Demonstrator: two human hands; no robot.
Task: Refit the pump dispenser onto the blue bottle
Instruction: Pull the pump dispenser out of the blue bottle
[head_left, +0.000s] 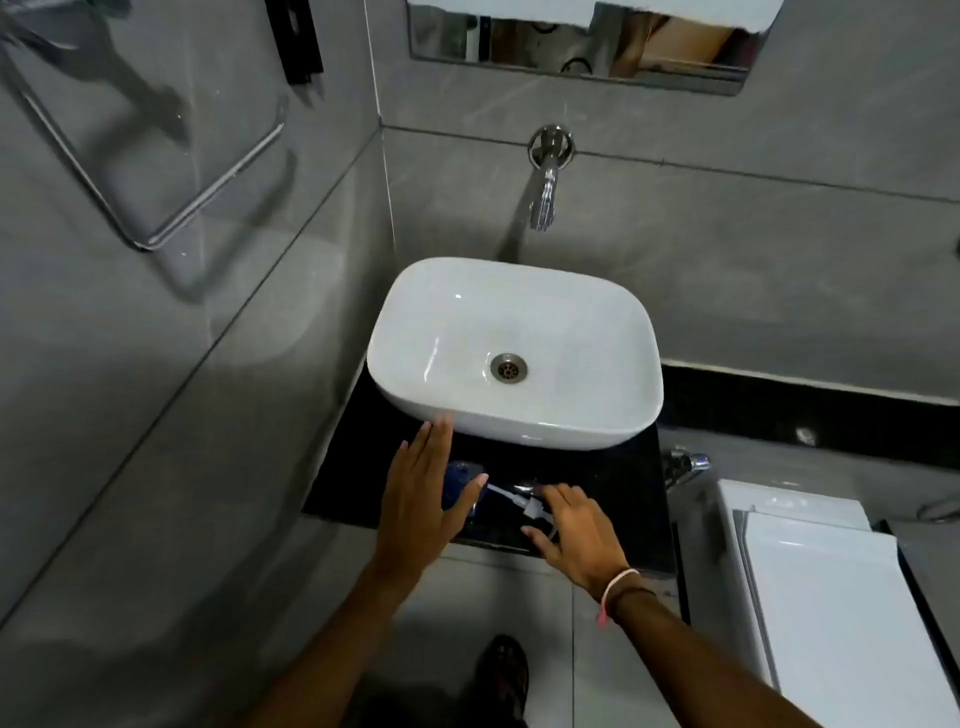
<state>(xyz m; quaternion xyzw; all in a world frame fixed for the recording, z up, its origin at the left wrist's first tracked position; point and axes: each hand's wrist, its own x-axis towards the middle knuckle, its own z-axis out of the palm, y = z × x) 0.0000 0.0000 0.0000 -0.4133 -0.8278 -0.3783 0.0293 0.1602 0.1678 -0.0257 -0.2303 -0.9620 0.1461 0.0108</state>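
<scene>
Neither grip had closed: the left hand reached flat, fingers spread, over the blue bottle on the black worktop before the basin, while the right hand hovered spread above the white pump dispenser lying beside it.

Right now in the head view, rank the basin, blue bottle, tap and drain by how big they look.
1. basin
2. tap
3. blue bottle, partly hidden by the left hand, so unsure against the tap
4. drain
</scene>
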